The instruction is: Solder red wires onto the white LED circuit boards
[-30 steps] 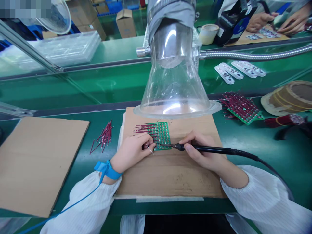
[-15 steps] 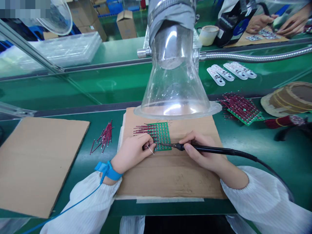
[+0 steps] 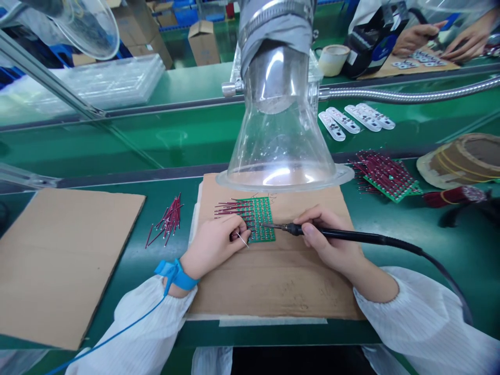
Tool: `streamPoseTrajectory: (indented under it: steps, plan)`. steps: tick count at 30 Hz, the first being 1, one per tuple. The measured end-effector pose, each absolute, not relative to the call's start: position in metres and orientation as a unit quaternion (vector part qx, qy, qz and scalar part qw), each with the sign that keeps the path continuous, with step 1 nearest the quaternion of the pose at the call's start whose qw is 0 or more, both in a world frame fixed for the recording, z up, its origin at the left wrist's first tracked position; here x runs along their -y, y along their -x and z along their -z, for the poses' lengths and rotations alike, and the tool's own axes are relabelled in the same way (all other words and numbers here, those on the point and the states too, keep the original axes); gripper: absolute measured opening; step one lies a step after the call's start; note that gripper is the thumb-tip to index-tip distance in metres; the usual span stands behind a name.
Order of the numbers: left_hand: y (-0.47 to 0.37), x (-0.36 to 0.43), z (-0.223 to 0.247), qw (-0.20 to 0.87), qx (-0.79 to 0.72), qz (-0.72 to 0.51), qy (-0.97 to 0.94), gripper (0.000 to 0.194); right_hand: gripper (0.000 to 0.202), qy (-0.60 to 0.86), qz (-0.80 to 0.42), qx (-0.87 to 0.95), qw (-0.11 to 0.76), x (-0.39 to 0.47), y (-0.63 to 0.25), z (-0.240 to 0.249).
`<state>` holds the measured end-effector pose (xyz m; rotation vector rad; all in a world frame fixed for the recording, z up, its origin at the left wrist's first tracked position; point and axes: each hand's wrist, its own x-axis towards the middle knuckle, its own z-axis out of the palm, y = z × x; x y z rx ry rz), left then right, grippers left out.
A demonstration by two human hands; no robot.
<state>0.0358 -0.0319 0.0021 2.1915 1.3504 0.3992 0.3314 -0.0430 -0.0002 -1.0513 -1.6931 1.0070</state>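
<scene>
Behind the green bench I can see cardboard boxes on the floor, and at the upper right a co-worker's hands over small white boards. A clear funnel hood hangs ahead of and between my hands.

My left hand is pinched narrow, with a thin silvery wire poking out from the fingertips; a blue wrist strap sits behind it. Those fingertips are at the near left part of the green circuit board, which lies on the cardboard mat between my two hands, dark red leads reaching out from its left side.

My right hand is closed around the soldering iron, its tip pointing left over the board; I can't tell whether it touches.

Left of my left hand lie loose red wires, with a cardboard sheet farther left. Beyond my right hand, ahead and to the right, are a wired board pile and a brown tape-wrapped drum.
</scene>
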Motion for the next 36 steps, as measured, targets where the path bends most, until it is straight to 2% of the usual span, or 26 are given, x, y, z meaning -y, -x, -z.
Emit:
streamPoseTrajectory:
  steps: [9, 11, 15, 17, 21, 25, 31, 36]
  plan:
    - [-0.039, 0.030, -0.008, 0.287, -0.481, -0.163, -0.812, 0.011, 0.018, 0.439, -0.386, 0.673, 0.454, 0.042, -0.336, 0.012]
    - [-0.024, 0.023, -0.016, 0.303, -0.483, -0.185, -0.800, 0.014, 0.019, 0.441, -0.370, 0.686, 0.445, 0.040, -0.338, 0.014]
    - [0.039, 0.007, -0.032, 0.202, -0.623, -0.232, -0.719, 0.022, 0.019, 0.416, -0.346, 0.740, 0.399, 0.034, -0.336, 0.010]
    - [0.072, 0.003, -0.035, 0.170, -0.683, -0.197, -0.682, 0.026, 0.017, 0.393, -0.337, 0.767, 0.378, 0.032, -0.334, 0.006]
    - [0.102, 0.002, -0.031, 0.201, -0.722, -0.134, -0.648, 0.032, 0.011, 0.385, -0.317, 0.787, 0.364, 0.031, -0.329, 0.000]
    - [0.098, 0.002, -0.026, 0.213, -0.729, -0.118, -0.639, 0.033, 0.013, 0.409, -0.293, 0.779, 0.375, 0.033, -0.329, -0.004]
    - [0.089, 0.003, -0.034, 0.181, -0.722, -0.145, -0.651, 0.024, 0.014, 0.420, -0.288, 0.767, 0.391, 0.034, -0.329, -0.005]
    - [0.043, 0.013, -0.029, 0.249, -0.609, -0.219, -0.721, 0.020, 0.016, 0.453, -0.291, 0.749, 0.386, 0.037, -0.329, -0.005]
